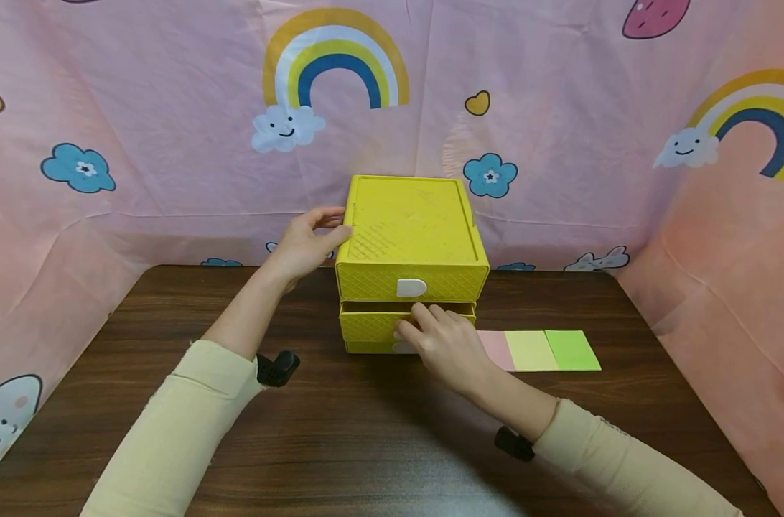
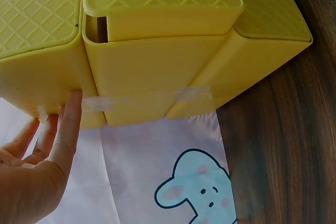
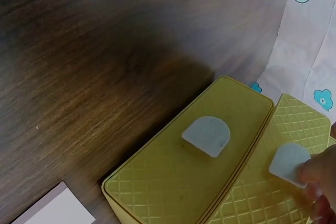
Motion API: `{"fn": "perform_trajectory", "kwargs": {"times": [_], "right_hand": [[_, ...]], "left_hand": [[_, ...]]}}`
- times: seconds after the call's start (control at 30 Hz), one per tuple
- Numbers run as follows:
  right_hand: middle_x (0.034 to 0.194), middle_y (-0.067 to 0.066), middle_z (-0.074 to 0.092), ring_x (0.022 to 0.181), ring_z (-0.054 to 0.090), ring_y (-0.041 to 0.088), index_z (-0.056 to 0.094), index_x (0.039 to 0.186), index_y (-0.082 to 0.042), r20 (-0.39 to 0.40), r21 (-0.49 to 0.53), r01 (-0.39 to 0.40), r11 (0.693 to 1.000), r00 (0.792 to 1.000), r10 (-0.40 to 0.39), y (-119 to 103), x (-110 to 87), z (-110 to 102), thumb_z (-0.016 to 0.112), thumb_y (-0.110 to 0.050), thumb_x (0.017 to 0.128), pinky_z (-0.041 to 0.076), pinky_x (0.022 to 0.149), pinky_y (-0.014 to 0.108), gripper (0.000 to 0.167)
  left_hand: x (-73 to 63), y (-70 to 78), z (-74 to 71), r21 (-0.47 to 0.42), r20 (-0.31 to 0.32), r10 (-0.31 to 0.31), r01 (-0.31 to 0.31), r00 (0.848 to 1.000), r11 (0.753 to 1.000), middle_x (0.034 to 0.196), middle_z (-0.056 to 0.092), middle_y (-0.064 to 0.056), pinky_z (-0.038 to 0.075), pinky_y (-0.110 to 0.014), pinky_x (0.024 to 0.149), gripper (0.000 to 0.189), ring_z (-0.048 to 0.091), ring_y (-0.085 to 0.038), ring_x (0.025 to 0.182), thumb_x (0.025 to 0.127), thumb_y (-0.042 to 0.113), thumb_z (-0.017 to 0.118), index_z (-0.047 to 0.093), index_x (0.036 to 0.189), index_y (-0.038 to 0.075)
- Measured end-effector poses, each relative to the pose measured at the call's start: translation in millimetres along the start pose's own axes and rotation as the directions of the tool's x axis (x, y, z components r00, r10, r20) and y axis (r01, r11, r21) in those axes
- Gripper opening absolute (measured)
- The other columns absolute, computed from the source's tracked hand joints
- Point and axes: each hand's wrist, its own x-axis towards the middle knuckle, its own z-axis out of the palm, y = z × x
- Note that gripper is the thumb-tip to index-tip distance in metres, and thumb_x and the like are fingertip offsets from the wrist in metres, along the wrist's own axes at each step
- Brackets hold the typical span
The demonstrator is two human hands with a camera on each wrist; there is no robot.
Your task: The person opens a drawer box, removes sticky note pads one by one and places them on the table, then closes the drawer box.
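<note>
A yellow three-tier drawer box (image 1: 418, 222) stands on the table, its fronts embossed with a diamond pattern. Its middle drawer (image 2: 163, 22) is pulled partly out, beyond the drawers above and below. My right hand (image 1: 446, 348) is at that drawer's front, fingers curled at the upper edge. In the right wrist view, thumb and fingertips pinch its white pull tab (image 3: 287, 162); most of that hand is out of frame. My left hand (image 1: 306, 245) touches the top tier's left side with its fingers extended, as the left wrist view also shows.
Pink, yellow and green paper squares (image 1: 530, 350) lie in a row right of the box. The bottom drawer has its own white tab (image 3: 209, 135). Clear tape (image 2: 194, 94) runs across the tiers' side. A patterned cloth (image 1: 204, 143) hangs behind the dark wooden table (image 1: 301, 438).
</note>
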Motion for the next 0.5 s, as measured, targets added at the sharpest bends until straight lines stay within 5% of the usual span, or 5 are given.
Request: {"fn": "perform_trajectory", "kwargs": {"times": [0.5], "right_hand": [[0.074,0.002,0.048,0.044,0.039,0.011,0.065,0.087,-0.015,0.053,-0.021,-0.053,0.998,0.997,0.054,2,-2.4,11,0.050,-0.020,0.095,0.026,0.031,0.022,0.018]], "left_hand": [[1.3,-4.5,0.7,0.007,-0.010,0.022,-0.022,1.000,1.000,0.135,0.044,-0.011,0.044,-0.042,0.095,0.052,0.040,-0.026,0.125,0.092,0.030,0.055,0.041,0.139,0.011]]}}
